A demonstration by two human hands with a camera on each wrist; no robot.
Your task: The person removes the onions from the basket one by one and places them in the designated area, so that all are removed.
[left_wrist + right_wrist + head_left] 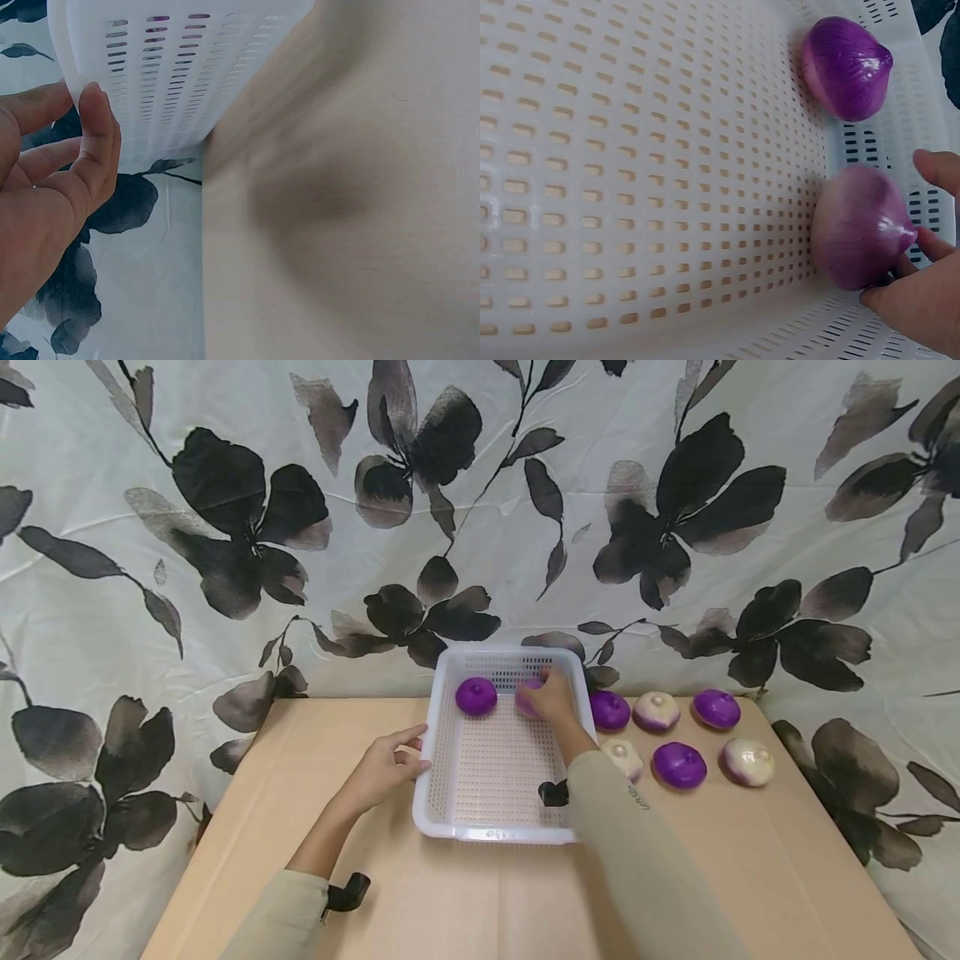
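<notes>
A white perforated plastic basket [480,810] stands on the table with two purple onions in it. One onion [476,697] sits at its far left. The other, a paler purple onion [862,229], lies in the far right corner, its pointed tip toward my right hand [551,697]. In the right wrist view the thumb [889,300] is right at this onion's lower edge, while one finger [934,165] stands apart from it. My left hand [382,772] touches the basket's left rim from outside with fingertips and thumb, the fingers loosely bent.
Several more onions lie on the table right of the basket: purple ones [679,766] and ones with pale faces up [747,762]. My right sleeve [630,843] crosses the basket's right edge. A floral cloth [525,527] hangs behind the light wooden table [390,902].
</notes>
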